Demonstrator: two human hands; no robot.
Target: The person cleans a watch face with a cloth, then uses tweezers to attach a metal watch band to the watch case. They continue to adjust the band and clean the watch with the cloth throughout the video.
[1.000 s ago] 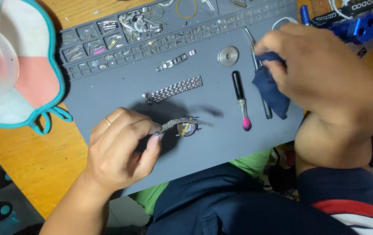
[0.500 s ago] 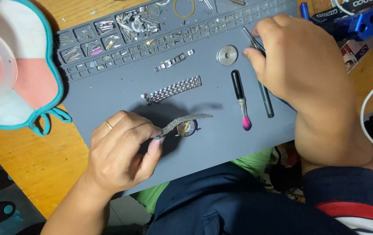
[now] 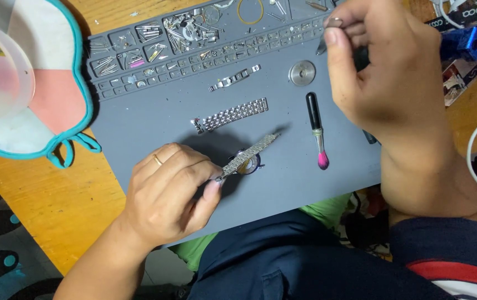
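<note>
The left hand (image 3: 166,191) pinched the end of a silver metal watch with its linked bracelet (image 3: 248,155) between thumb and forefinger, fingers closed tight on the band so that the round case rested just beyond the fingertips on the grey rubber work mat (image 3: 155,122) — a hold that seemed meant to steady the piece with its free strap angled up and away from the grip. A thin gold ring showed on one finger.

The right hand (image 3: 386,78) was raised above the mat's far edge, its fingers drawn together on a slim metal tool (image 3: 327,34) — only the tip showed, so what kind of tool it was could not be told.

Between the two grips lay a loose length of polished bracelet links (image 3: 230,115), a shorter link segment (image 3: 235,78), a ribbed steel disc (image 3: 302,73) and a black-handled stick with a pink tip (image 3: 316,129). Beyond them, the mat's moulded compartments held small bright parts.
</note>
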